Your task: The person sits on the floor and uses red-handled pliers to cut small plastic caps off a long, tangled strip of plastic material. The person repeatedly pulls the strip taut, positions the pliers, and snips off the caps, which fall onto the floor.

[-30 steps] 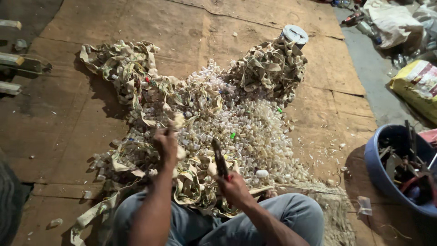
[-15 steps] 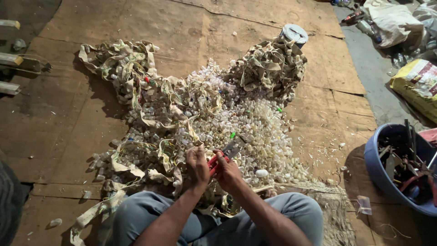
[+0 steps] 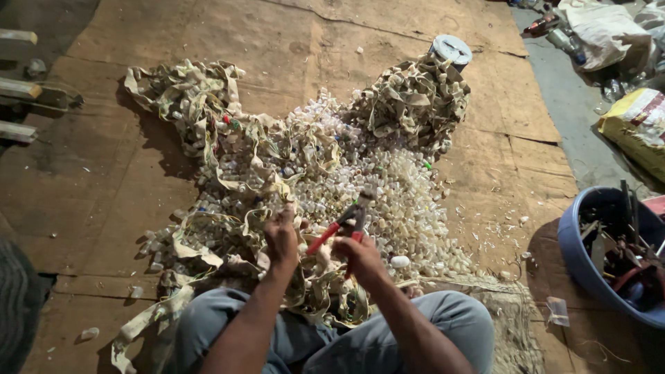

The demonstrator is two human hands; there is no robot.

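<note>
Brown cardboard sheets (image 3: 208, 34) cover the floor where one person sits, knees in grey trousers at the bottom of the view. Spread before them is a broad heap of small pale plastic caps (image 3: 409, 201), far too many to count, tangled through with cream-coloured strips (image 3: 187, 97) that gather into two bigger clumps, one at the far left and one at the far right (image 3: 415, 104). A single round white lid (image 3: 450, 50) sits just behind the right clump. Both hands meet over the near edge of the heap: the right hand (image 3: 360, 257) is clenched around the red handles of one pair of pliers (image 3: 344, 223), whose dark jaws point away toward the caps, and the left hand (image 3: 282, 239) is closed just beside it, pinching something small that I cannot make out. One white oval piece (image 3: 400, 262) lies alone near the right hand. Off to the right stands one blue tub (image 3: 578, 253) holding dark metal tools, and beyond it one yellow sack (image 3: 634, 128).
</note>
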